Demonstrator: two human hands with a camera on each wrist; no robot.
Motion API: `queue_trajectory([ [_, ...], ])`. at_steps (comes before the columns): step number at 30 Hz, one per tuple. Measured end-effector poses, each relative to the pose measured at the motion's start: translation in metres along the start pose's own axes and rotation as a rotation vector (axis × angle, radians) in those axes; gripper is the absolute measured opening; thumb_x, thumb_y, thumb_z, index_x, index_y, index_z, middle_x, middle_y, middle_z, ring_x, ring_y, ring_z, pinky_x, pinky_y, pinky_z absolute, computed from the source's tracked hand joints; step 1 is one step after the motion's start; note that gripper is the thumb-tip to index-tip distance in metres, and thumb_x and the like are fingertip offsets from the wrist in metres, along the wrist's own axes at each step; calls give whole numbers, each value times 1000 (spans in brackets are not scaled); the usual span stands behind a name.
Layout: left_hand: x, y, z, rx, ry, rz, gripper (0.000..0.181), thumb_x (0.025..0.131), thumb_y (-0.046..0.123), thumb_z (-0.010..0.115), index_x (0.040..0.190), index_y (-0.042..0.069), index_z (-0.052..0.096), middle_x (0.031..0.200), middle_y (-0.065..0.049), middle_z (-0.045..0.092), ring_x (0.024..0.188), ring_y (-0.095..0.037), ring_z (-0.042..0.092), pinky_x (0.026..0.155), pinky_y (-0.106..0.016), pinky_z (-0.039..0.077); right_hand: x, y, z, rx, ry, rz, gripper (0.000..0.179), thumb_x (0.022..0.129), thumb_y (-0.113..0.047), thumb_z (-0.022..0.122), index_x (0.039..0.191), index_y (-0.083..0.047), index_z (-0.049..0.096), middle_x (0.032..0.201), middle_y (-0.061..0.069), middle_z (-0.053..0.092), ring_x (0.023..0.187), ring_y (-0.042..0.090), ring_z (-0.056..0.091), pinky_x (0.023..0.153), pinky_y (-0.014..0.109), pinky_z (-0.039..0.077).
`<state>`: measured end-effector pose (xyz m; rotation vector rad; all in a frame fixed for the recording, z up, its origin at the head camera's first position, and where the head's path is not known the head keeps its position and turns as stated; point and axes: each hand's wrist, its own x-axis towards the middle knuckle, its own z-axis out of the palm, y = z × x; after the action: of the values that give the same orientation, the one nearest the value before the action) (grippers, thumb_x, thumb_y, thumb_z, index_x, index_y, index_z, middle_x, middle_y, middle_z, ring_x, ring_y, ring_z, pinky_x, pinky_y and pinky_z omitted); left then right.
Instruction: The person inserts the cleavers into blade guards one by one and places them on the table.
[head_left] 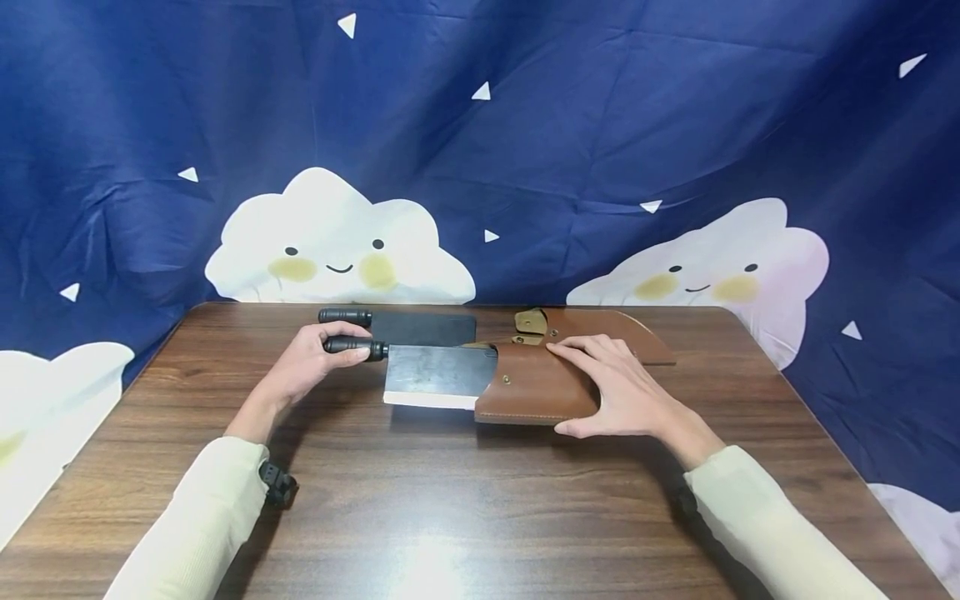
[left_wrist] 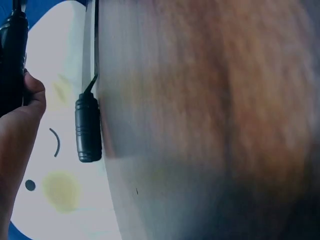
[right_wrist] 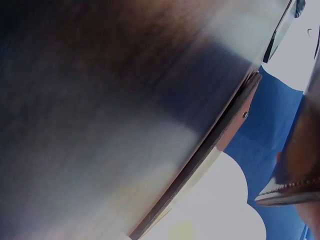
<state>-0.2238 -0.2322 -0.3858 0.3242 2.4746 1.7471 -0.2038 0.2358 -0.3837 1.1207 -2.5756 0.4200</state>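
My left hand grips the black handle of a cleaver, whose broad blade points right with its bright edge toward me. In the left wrist view, the held handle appears at the upper left. The blade's far part is hidden inside a brown leather sheath. My right hand holds that sheath at its right end, fingers at the far edge and thumb at the near edge. Sheath and cleaver are raised above the wooden table; the right wrist view shows part of the held sheath.
Behind the held cleaver, a second cleaver with a dark blade lies at the table's far edge. A second brown sheath with an open snap strap lies at the back right. A blue cloud-print cloth hangs behind.
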Motion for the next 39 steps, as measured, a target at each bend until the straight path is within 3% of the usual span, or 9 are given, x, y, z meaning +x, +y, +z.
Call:
queue_trajectory([
  [19, 5, 5, 12, -74, -13, 58, 36, 90, 12, 78, 118, -8, 66, 110, -15, 65, 86, -13, 63, 78, -23, 51, 10, -7, 1, 1, -54, -5, 108, 68, -79, 74, 153, -18, 46, 145, 5, 49, 129, 27, 43, 93, 51, 35],
  [39, 9, 11, 26, -77, -22, 74, 34, 90, 13, 78, 117, -5, 68, 110, -14, 68, 88, -16, 64, 79, -24, 51, 15, -12, 5, 7, -50, -21, 106, 68, -78, 75, 151, -16, 48, 144, 6, 51, 128, 27, 45, 93, 51, 37],
])
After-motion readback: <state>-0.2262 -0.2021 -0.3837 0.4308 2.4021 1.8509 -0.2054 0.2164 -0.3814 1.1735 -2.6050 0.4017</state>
